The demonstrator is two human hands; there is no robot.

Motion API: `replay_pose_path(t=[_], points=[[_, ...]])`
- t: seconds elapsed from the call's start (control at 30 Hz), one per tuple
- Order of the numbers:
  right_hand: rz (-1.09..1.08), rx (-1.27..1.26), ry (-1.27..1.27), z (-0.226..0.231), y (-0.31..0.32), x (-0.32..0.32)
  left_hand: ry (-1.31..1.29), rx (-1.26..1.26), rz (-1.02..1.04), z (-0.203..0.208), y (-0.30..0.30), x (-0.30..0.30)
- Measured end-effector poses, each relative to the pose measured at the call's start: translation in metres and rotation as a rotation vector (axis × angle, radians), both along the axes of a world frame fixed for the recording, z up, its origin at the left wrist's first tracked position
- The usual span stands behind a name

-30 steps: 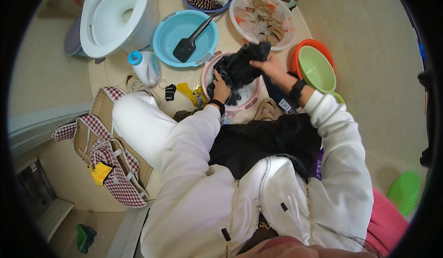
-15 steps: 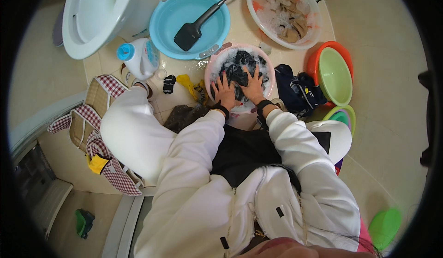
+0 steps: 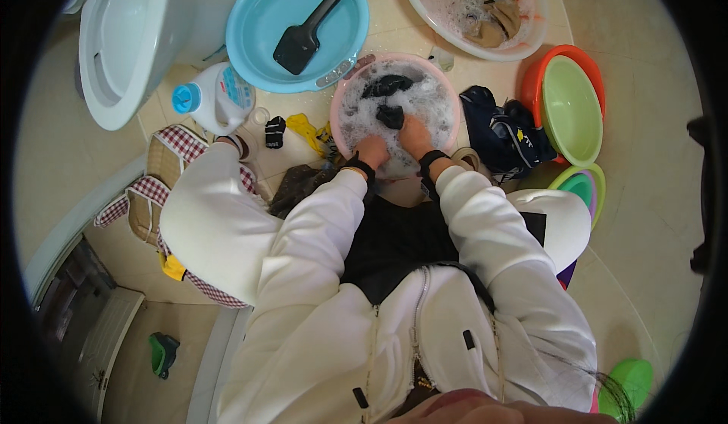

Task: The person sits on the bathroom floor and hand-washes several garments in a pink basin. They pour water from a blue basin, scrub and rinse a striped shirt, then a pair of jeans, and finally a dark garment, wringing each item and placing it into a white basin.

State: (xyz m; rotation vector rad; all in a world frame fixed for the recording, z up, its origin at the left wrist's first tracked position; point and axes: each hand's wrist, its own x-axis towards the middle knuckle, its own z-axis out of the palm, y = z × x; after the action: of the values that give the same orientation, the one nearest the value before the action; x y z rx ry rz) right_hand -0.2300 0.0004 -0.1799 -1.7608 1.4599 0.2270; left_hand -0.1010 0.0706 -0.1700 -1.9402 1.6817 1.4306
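Note:
A pink basin (image 3: 343, 142) of foamy water stands on the floor in front of me. Two dark humps of black cloth (image 3: 388, 86) break the suds; the rest lies under the foam. My left hand (image 3: 371, 151) is dipped in at the near left side, its fingers sunk out of sight. Beside it, my right hand (image 3: 415, 137) is also in the water, just next to the nearer dark hump. Foam hides its fingertips, so I cannot see whether it grips the cloth. Both wrists carry black bands.
A light blue basin (image 3: 241, 60) holds a black brush-like tool (image 3: 297, 48). A white basin (image 3: 540, 14) of soaking brown cloth stands far right. Navy clothes (image 3: 509, 137) and stacked red and green basins (image 3: 570, 113) lie right; a detergent bottle (image 3: 220, 99), black sock (image 3: 274, 131) and toilet (image 3: 121, 45) are left.
My hands were spread on the black cloth at the surface. Now they are sunk deeper, nearer me, with fingers hidden. Most of the cloth has gone under the foam. The view has shifted slightly.

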Motion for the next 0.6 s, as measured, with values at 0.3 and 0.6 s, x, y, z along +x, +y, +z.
replay_pose_path(t=[0.3, 0.6], points=[[-0.093, -0.256, -0.217, 0.04, -0.039, -0.014, 0.271, -0.245, 0.283, 0.016, -0.013, 0.024], [-0.102, -0.053, -0.441, 0.24, -0.083, -0.003, 0.469, -0.911, 0.447, 0.079, -0.05, 0.025]])
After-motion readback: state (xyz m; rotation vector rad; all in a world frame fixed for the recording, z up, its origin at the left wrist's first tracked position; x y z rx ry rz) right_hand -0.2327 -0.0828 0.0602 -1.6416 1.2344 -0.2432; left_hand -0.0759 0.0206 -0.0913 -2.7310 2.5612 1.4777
